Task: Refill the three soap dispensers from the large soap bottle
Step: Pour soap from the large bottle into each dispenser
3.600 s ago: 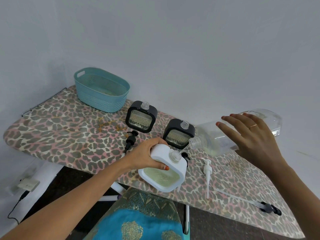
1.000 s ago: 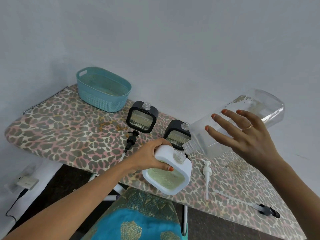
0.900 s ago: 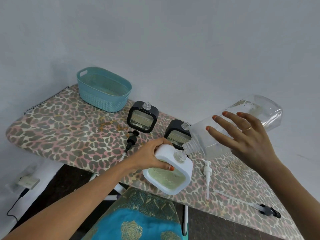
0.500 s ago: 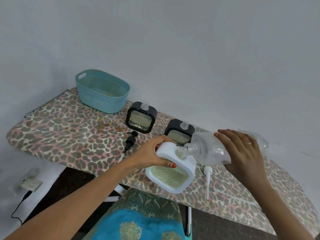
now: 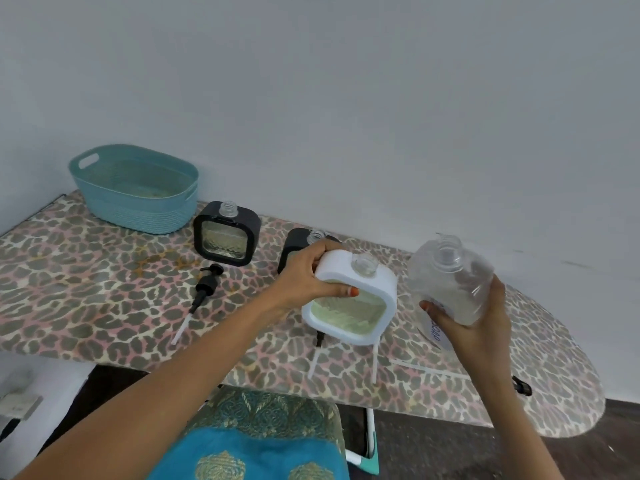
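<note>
I read, from the head view: ironing-board cover, leopard print in grey, pink and cream; basket, 10 o'clock, teal; black-framed dispenser; white-framed dispenser, pale green fill; large soap bottle, 3 o'clock, clear; garment, 6 o'clock, teal with gold motifs.

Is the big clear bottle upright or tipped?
Upright: the large bottle has its open neck on top, gripped by the right hand.

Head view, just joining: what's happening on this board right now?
A person's left hand grips the white dispenser, tilted, its neck uncapped. The right hand holds the large clear bottle mouth-up beside it, not touching it, so nothing is pouring. The black dispenser and the second black dispenser stand uncapped near the wall. A black pump lies loose on the ironing board.
</note>
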Available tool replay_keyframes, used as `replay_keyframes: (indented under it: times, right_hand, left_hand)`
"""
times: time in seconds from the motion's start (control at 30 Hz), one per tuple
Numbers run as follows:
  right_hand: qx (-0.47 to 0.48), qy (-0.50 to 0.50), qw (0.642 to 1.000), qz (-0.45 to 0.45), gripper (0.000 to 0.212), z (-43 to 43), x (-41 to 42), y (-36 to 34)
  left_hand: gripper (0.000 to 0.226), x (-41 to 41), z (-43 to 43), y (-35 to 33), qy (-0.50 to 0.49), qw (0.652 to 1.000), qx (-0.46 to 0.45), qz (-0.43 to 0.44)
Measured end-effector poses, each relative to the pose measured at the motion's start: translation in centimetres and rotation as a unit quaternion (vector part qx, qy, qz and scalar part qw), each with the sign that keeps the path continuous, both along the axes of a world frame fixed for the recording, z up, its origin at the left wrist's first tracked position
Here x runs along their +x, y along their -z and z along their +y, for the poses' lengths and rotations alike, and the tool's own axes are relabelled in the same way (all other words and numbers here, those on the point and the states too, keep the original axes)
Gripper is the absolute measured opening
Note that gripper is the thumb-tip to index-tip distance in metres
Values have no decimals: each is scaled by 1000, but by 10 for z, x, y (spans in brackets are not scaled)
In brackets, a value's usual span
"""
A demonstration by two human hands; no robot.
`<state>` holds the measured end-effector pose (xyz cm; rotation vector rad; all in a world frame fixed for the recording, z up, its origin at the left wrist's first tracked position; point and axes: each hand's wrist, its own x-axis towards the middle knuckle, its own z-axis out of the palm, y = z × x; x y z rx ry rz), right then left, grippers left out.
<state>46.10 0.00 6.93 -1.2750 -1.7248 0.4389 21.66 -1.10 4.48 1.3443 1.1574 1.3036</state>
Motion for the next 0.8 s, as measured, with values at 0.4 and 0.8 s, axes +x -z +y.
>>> replay_keyframes:
  times: [0.4,0.8]
  right_hand:
    - [-31,58,990,122,90,13,51,41]
    - [-47,72,981,171,70,45,79,51]
  left_hand:
    - [44,57,94,7,-28,1000,-8,-10]
    - [50,74,134,61,-45,996,-76,-2]
